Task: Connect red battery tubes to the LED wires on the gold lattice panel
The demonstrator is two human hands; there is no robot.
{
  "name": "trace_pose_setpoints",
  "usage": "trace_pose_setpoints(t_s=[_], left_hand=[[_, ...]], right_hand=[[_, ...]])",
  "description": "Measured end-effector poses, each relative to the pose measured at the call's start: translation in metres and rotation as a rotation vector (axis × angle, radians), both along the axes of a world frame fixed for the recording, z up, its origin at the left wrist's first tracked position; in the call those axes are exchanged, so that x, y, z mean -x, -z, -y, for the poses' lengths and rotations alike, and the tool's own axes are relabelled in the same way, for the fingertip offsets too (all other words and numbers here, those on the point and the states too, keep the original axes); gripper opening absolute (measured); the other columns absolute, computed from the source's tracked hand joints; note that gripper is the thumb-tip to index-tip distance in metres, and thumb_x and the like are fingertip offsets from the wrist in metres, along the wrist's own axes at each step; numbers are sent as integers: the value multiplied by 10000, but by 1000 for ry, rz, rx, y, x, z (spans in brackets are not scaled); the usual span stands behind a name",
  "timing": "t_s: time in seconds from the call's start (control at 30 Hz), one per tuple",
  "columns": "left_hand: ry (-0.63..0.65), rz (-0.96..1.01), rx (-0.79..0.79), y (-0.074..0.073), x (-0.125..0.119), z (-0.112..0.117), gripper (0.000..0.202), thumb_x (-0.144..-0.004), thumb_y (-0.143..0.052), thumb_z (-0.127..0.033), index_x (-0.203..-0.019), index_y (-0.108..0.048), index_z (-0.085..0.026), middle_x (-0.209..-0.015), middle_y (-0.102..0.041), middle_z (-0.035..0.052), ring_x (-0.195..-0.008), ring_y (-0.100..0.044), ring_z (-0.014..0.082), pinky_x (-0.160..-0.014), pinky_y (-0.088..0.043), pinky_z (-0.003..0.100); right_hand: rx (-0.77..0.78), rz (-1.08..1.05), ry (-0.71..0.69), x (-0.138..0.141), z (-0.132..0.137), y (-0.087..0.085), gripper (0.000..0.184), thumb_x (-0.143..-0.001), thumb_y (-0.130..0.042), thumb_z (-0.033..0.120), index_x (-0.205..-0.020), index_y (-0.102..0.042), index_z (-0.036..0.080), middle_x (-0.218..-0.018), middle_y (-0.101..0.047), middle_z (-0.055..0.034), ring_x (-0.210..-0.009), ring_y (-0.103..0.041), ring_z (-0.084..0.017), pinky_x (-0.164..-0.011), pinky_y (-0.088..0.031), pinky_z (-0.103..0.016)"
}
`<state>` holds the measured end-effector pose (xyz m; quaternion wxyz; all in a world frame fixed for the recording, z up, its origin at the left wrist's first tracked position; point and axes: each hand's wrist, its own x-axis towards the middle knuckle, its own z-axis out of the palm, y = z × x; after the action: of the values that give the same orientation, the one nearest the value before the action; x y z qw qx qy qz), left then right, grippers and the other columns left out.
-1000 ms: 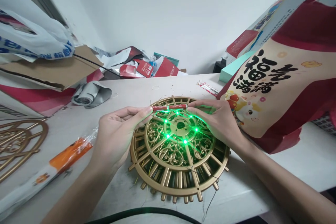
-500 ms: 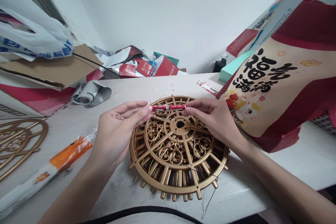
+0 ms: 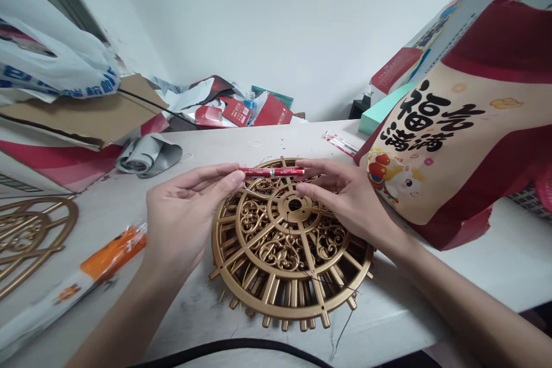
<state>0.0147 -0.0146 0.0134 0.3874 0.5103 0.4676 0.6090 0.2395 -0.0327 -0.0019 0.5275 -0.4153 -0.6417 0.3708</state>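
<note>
A slim red pen (image 3: 273, 172) with a silver band lies level in the air above a stack of round gold-coloured lattice wheels (image 3: 280, 313). Thumb and fingertips of my left hand (image 3: 190, 201) pinch its left end. By its right end, my right hand (image 3: 349, 190) has thumb and forefinger spread apart; the fingertips are close to the pen, and whether they touch it I cannot tell. Thin yellow and dark wires (image 3: 244, 276) trail over and through the wheels. A pale thread or wire hangs near my left fingertips.
A large red and cream gift bag (image 3: 414, 144) stands at right. At left are another gold lattice piece (image 3: 69, 224), an orange and white plastic packet (image 3: 110, 256) and a grey roll (image 3: 149, 153). Cartons and papers (image 3: 271, 108) pile behind the table. A black cable (image 3: 241, 344) crosses the front.
My right thumb has come away from the pen and dropped lower, widening the gap to the forefinger. The pen and my left hand have shifted slightly left and up.
</note>
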Motion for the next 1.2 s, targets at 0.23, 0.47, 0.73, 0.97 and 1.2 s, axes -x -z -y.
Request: trace_pose_setpoints(t_s=[0.23, 0.47, 0.73, 0.97, 1.2], left_hand=[[-2, -96, -89, -2, -2, 4, 196, -723, -864, -277, -904, -801, -238, -907, -791, 23, -835, -745, 192, -839, -653, 323], [133, -330, -272, -6, -1, 13, 380, -775, -797, -226, -1136, -685, -264, -1145, -701, 35, -1144, -648, 226, -1074, -529, 380], [631, -1047, -488, -10, 0, 28, 204, -869, -664, -227, -1005, -753, -352, -1111, -679, 15, -1089, -567, 234, -1019, -373, 449], [701, -1082, -473, -7, -2, 31, 158, -891, -653, -241, -955, -747, -351, -1161, -635, 10, -1150, -511, 225, -1045, -322, 435], [699, -1082, -481, -5, -4, 30, 175, -896, -644, -215, -953, -743, -348, -1146, -632, 0, -1138, -513, 217, -1034, -307, 433]], right_hand=[[-56, 44, 6, 0, 2, -5, 195, -919, -731, 384, -1036, -755, 229, -949, -780, -23, -807, -719, -169, -735, -582, -302], [-100, -92, 106, -10, -3, -12, 203, -960, -669, 423, -960, -703, 223, -752, -687, 4, -678, -656, -141, -667, -528, -287], [-96, -272, 303, -12, -14, 1, 354, -990, -578, 557, -814, -528, 255, -640, -462, 39, -555, -505, -119, -561, -447, -279], [-62, -250, 319, -9, -15, 3, 436, -982, -531, 631, -771, -443, 259, -650, -382, 39, -513, -422, -118, -491, -379, -290], [-70, -265, 287, -8, -15, 3, 409, -1001, -528, 584, -772, -442, 257, -666, -375, 41, -516, -411, -115, -490, -360, -288]])
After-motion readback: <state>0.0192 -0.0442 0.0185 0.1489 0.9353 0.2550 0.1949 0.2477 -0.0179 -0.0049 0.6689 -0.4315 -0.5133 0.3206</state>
